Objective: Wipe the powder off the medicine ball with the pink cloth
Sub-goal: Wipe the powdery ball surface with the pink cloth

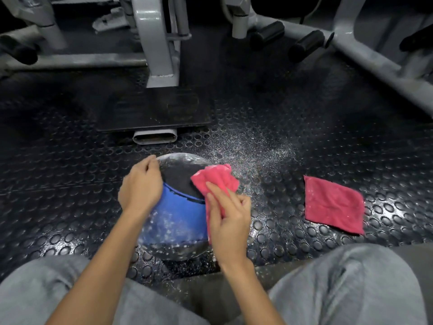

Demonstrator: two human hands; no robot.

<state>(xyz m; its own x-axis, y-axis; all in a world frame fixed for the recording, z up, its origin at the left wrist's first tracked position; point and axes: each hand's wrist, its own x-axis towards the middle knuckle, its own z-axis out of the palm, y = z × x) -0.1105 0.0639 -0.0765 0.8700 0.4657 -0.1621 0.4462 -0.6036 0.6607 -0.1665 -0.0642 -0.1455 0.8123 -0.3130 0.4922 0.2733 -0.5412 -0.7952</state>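
Note:
A black and blue medicine ball (178, 212) sits on the studded floor mat between my knees, with white powder on its far rim and its lower front. My left hand (140, 186) lies against the ball's left side, fingers curved over it. My right hand (228, 216) presses a crumpled pink cloth (216, 178) onto the ball's upper right, fingers on top of the cloth and part of it tucked under the palm. The black top patch near the cloth looks free of powder.
A second pink cloth (334, 204) lies flat on the mat to the right. Powder is scattered on the mat (257, 151) beyond the ball. Grey gym machine frames (159, 43) and a black base plate (154, 111) stand ahead. My grey-trousered knees (346, 285) fill the foreground.

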